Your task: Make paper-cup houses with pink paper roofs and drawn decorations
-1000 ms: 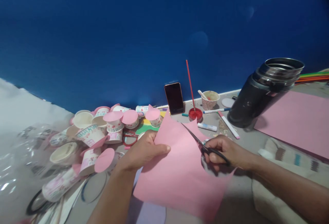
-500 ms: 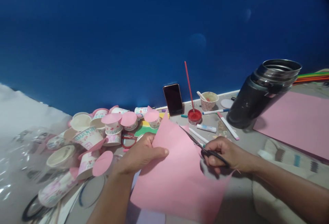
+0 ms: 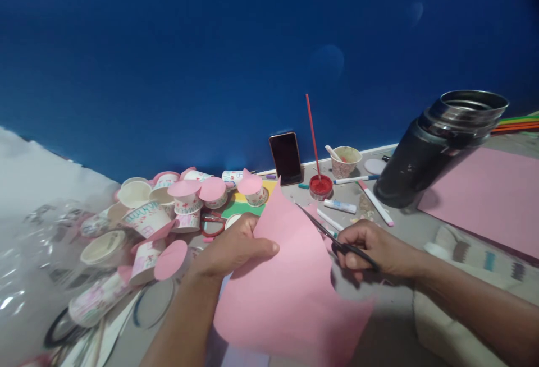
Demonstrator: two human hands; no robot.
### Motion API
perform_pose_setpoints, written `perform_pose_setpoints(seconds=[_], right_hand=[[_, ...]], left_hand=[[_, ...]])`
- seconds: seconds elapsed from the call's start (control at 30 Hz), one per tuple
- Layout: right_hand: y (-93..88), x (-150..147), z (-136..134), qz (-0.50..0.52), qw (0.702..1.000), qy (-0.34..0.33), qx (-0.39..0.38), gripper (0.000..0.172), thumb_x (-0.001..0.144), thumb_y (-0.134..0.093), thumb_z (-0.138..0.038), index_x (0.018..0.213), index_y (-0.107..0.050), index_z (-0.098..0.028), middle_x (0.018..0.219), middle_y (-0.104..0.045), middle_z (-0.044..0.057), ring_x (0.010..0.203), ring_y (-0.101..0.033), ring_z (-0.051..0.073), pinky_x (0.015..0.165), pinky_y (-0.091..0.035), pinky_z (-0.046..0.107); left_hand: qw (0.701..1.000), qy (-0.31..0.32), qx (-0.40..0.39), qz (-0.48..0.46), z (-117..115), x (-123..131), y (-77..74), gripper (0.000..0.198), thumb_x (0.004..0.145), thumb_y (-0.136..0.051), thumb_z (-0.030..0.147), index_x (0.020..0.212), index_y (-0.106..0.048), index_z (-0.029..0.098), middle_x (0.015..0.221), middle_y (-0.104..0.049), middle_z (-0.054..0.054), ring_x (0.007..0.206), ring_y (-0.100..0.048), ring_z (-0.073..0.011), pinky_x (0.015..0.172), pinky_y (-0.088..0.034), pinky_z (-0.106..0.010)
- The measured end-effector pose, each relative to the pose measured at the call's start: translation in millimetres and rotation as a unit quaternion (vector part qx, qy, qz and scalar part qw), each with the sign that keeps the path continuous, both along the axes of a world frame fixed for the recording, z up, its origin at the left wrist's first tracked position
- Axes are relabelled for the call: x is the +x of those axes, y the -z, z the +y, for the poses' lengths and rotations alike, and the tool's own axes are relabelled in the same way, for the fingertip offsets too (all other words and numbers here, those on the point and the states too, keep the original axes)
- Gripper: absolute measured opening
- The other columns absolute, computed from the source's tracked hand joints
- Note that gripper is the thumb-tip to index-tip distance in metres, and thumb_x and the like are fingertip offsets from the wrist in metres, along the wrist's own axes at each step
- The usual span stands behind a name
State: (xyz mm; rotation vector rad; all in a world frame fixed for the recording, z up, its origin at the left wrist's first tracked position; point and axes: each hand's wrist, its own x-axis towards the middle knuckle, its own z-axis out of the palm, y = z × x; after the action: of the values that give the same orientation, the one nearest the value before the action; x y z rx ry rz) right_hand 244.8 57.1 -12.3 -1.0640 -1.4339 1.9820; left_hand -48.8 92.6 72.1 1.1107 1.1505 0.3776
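My left hand [image 3: 240, 246] grips a sheet of pink paper [image 3: 290, 294] by its left edge, thumb lying on top and fingers underneath. The sheet has a pointed upper corner and a curved cut along its right side. In my right hand [image 3: 366, 249] are black-handled scissors [image 3: 356, 253], fingers closed round the handles. Their blades point up and left along the paper's right edge. Whether the blades are parted is hard to make out.
Decorated paper cups [image 3: 147, 218] with pink discs crowd the left, beside clear plastic [image 3: 25, 260]. Behind the sheet a phone [image 3: 286, 157] leans on the blue wall, near a red paint pot [image 3: 320, 187], markers [image 3: 376, 204] and a paper cup [image 3: 345, 162]. A dark flask [image 3: 433, 148] and pink paper [image 3: 488, 198] are rightward.
The view has shifted slightly. The sheet's lower right part has moved a little away from my right hand. Both hands keep their holds.
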Motion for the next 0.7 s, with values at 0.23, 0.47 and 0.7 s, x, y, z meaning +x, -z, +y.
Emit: perform_pose_setpoints(seconds=[0.23,0.47,0.7], right_hand=[[0.6,0.2,0.3,0.007,1.0,0.002,-0.008,0.06,0.063,-0.088,-0.071,0.07,-0.063,-0.016,0.056,-0.066,0.001,0.047,-0.056,0.011,0.048,-0.043,0.023],[2.6,3.7,1.7,0.006,1.0,-0.005,0.003,0.059,0.064,-0.089,-0.069,0.071,-0.066,-0.015,0.056,-0.065,0.002,0.05,-0.058,0.011,0.052,-0.046,0.023],[2.2,4.7,3.2,0.011,1.0,-0.004,-0.004,0.058,0.063,-0.09,-0.067,0.073,-0.068,-0.014,0.056,-0.066,0.002,0.049,-0.057,0.011,0.05,-0.044,0.023]], left_hand=[[0.999,-0.016,-0.009,-0.04,-1.8,-0.1,4.0,0.026,0.062,-0.087,0.025,0.081,-0.072,0.015,0.071,-0.072,-0.002,0.064,-0.066,-0.0176,0.062,-0.054,-0.028],[0.998,-0.023,-0.011,-0.059,-3.4,-0.1,7.0,0.028,0.059,-0.088,0.026,0.079,-0.072,0.013,0.066,-0.068,-0.001,0.061,-0.063,-0.0163,0.062,-0.052,-0.028],[0.997,0.018,-0.032,-0.072,0.2,0.1,9.4,0.03,0.061,-0.086,0.024,0.086,-0.075,0.013,0.074,-0.076,-0.005,0.07,-0.07,-0.0207,0.068,-0.057,-0.031]])
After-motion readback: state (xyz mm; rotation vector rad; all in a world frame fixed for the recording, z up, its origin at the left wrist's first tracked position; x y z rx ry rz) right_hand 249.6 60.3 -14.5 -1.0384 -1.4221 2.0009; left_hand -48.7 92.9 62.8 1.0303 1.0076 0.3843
